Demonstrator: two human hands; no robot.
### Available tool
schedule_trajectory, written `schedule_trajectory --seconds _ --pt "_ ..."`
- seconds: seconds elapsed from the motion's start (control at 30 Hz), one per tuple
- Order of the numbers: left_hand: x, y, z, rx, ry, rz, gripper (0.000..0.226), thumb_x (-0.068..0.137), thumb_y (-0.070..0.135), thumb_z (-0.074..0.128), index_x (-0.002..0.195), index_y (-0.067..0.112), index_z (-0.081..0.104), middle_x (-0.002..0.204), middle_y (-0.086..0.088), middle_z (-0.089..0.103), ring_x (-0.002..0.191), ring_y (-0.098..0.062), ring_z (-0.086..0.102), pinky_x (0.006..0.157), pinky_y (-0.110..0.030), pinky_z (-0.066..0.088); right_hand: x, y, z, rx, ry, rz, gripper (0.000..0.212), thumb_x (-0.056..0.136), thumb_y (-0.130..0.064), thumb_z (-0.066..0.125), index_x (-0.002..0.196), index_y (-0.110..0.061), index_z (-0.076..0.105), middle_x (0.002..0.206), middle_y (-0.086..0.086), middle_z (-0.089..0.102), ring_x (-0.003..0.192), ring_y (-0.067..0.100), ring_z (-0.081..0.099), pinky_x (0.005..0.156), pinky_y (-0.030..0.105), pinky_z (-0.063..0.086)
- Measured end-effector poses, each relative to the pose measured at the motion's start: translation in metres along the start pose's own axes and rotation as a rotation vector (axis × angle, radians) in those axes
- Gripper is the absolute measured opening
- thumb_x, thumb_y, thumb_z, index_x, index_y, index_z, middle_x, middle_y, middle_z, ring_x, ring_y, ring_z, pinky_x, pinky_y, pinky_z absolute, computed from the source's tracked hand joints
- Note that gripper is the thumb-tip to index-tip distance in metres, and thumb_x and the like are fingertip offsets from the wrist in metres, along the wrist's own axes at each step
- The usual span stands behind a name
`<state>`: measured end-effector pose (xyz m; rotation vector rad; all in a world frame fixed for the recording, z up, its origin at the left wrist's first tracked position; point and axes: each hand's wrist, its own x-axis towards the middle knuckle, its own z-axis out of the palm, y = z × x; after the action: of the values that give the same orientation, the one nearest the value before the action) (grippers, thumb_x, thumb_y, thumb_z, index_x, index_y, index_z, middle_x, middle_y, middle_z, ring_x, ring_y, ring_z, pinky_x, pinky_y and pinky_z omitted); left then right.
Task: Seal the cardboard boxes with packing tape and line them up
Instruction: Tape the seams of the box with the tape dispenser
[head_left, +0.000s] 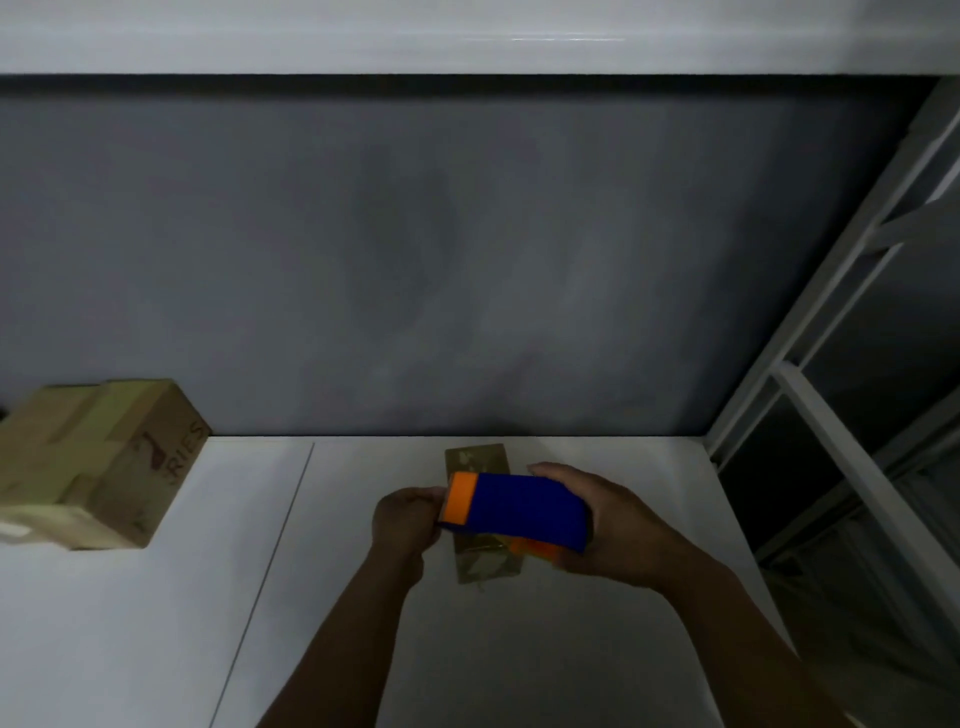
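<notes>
1. Right hand (597, 525): fingers (550, 470) curled over the far side of the tape dispenser (519, 506), with the palm wrapped round its right end. Firm grip on the blue body.
2. Left hand (402, 519): fingertips (428, 496) bunched and curled at the dispenser's orange left end, pinching there. Could not tell whether they held the tape's loose end or only the orange part.
3. The dispenser was held level between both hands, its long axis running left to right, above the bench (571, 649). An orange part also showed beneath the blue body on the right.
4. Small cardboard box (485, 566): it lay flat on the bench directly below the dispenser, right of the middle and close to the far edge. Its middle was hidden by the dispenser, so the state of its flaps could not be read.
5. Larger cardboard box (98, 462): it sat at the far left of the bench by the wall (415, 234), well apart from the hands. Pale tape strips crossed its top, and the letters "RIES" showed on one side.
6. A thin seam (280, 545) ran front to back across the bench, between the two boxes.
7. A white shelving frame (831, 364) stood along the bench's right edge.
</notes>
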<state>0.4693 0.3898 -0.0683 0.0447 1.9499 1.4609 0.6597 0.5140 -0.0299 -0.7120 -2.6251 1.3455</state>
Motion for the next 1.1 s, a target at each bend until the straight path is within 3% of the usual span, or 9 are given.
schedule_trajectory --seconds 0.07,0.2,0.33,0.5,0.67,0.77,0.87,1.1 --pt "0.000 0.000 0.001 0.082 0.015 0.071 0.025 0.088 -0.004 0.052 0.071 0.010 0.064 0.067 -0.010 0.061 0.059 -0.017 0.051 0.052 -0.025 0.041 0.000 -0.006 0.003 -0.016 -0.040 0.028 0.081 0.063 -0.026 0.086 0.115 -0.058 0.033 0.108 -0.045 0.047 0.103 -0.019 0.047 0.077 0.005 0.046" --pt "-0.002 -0.002 0.000 0.115 0.016 0.107 0.024 0.087 -0.005 0.053 0.072 0.009 0.066 0.067 -0.007 0.061 0.061 -0.015 0.052 0.054 -0.025 0.041 0.001 -0.003 0.008 -0.031 0.023 0.086 0.063 0.062 -0.042 0.085 0.113 -0.042 0.048 0.104 -0.018 0.061 0.094 -0.001 0.059 0.080 0.027 0.056" --pt "0.004 -0.001 -0.008 0.111 -0.003 0.087 0.017 0.086 0.001 0.060 0.071 0.007 0.065 0.067 -0.009 0.061 0.061 -0.017 0.053 0.058 -0.027 0.043 0.000 0.005 -0.001 -0.043 0.060 0.095 0.060 0.061 -0.037 0.087 0.109 -0.040 0.051 0.101 -0.018 0.063 0.091 -0.005 0.060 0.075 0.020 0.056" --pt "0.009 -0.002 -0.006 0.092 -0.008 0.069 0.009 0.087 0.003 0.060 0.083 0.002 0.068 0.069 -0.009 0.061 0.061 -0.015 0.053 0.058 -0.027 0.043 -0.002 0.009 -0.007 -0.018 0.079 0.103 0.058 0.059 -0.034 0.088 0.104 -0.039 0.052 0.099 -0.020 0.063 0.089 -0.012 0.058 0.067 0.011 0.051" --pt "0.017 -0.010 -0.022 0.113 0.102 0.093 0.006 0.089 0.009 0.063 0.085 0.006 0.068 0.073 -0.006 0.065 0.070 -0.017 0.061 0.070 -0.031 0.049 -0.008 0.021 -0.020 -0.082 0.103 0.123 0.058 0.056 -0.040 0.089 0.102 -0.038 0.055 0.095 -0.018 0.066 0.088 -0.007 0.061 0.070 0.019 0.056" --pt "0.011 -0.015 -0.021 0.134 0.048 0.106 0.014 0.088 0.010 0.066 0.076 0.017 0.065 0.077 -0.008 0.068 0.070 -0.017 0.064 0.068 -0.030 0.050 -0.007 0.029 -0.030 -0.178 0.091 0.128 0.053 0.059 -0.032 0.088 0.101 -0.034 0.056 0.093 -0.014 0.066 0.087 0.001 0.062 0.071 0.023 0.057" --pt "0.001 -0.029 -0.013 0.096 0.038 0.086 0.007 0.083 0.014 0.072 0.077 0.015 0.070 0.074 -0.008 0.071 0.071 -0.020 0.068 0.064 -0.030 0.053 -0.003 0.033 -0.036 -0.278 0.049 0.130 0.049 0.060 -0.024 0.084 0.101 -0.032 0.057 0.093 -0.014 0.065 0.087 0.002 0.060 0.071 0.022 0.055" --pt "-0.007 -0.053 -0.004 0.048 0.135 0.062 0.003 0.081 0.017 0.075 0.080 0.015 0.074 0.070 -0.002 0.072 0.066 -0.017 0.069 0.063 -0.031 0.053 0.000 0.045 -0.026 -0.335 0.027 0.117 0.050 0.060 -0.038 0.084 0.102 -0.036 0.056 0.092 -0.018 0.064 0.084 0.000 0.060 0.070 0.023 0.056"
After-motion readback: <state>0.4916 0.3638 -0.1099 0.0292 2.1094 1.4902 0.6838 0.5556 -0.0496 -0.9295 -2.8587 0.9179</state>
